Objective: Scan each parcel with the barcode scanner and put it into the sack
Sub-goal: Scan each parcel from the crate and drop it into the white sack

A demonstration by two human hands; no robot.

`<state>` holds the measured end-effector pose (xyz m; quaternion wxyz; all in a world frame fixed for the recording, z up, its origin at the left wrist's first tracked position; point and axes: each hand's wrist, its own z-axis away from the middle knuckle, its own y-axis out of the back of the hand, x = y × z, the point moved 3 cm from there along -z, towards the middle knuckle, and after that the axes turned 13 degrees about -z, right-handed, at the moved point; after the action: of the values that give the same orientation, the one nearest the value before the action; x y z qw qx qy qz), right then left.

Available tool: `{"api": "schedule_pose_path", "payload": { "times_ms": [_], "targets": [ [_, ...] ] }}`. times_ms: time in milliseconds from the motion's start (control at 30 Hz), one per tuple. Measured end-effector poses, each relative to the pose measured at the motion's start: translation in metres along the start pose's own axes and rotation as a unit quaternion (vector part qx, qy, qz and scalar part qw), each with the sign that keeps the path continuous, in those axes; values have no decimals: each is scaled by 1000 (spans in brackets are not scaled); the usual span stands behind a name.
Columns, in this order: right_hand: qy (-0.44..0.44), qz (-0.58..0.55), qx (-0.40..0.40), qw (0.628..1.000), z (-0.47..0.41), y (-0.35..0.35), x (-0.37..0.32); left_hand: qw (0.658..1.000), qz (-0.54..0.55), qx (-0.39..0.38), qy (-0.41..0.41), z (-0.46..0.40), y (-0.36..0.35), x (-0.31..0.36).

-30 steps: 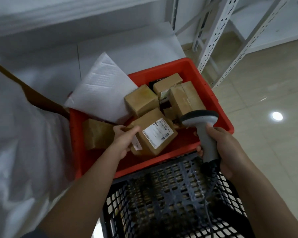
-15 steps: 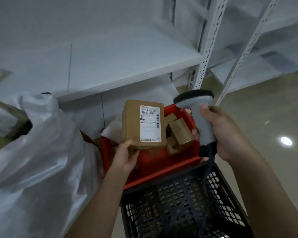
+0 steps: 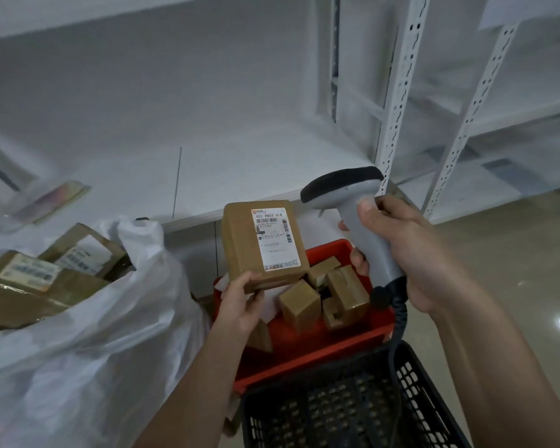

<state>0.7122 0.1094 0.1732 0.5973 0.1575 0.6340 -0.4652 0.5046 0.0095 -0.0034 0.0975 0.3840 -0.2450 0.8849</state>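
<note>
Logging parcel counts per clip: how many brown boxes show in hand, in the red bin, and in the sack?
Held box: 1
Red bin, at least partly seen: 5
Sack, visible at the mouth: 2
Total: 8

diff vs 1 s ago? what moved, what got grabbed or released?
The left hand lifted the brown cardboard parcel with the white label out of the red plastic crate and turned it upright. The right hand raised the grey handheld barcode scanner beside it. Both grips unchanged; nothing released. The white plastic sack now shows at left.
</note>
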Motion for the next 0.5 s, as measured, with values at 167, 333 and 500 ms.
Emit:
{"api": "schedule_pose_path", "payload": {
  "times_ms": [167,333,500],
  "targets": [
    [18,12,-7,1000,7,-6,-8,1000,9,17,-2,7,6,7],
    [12,11,-23,1000,8,-15,-7,999,32,27,-10,13,16,9],
    [-12,-8,-50,999,9,-35,4,997,67,25,-17,29,33,16]
  ]
}}
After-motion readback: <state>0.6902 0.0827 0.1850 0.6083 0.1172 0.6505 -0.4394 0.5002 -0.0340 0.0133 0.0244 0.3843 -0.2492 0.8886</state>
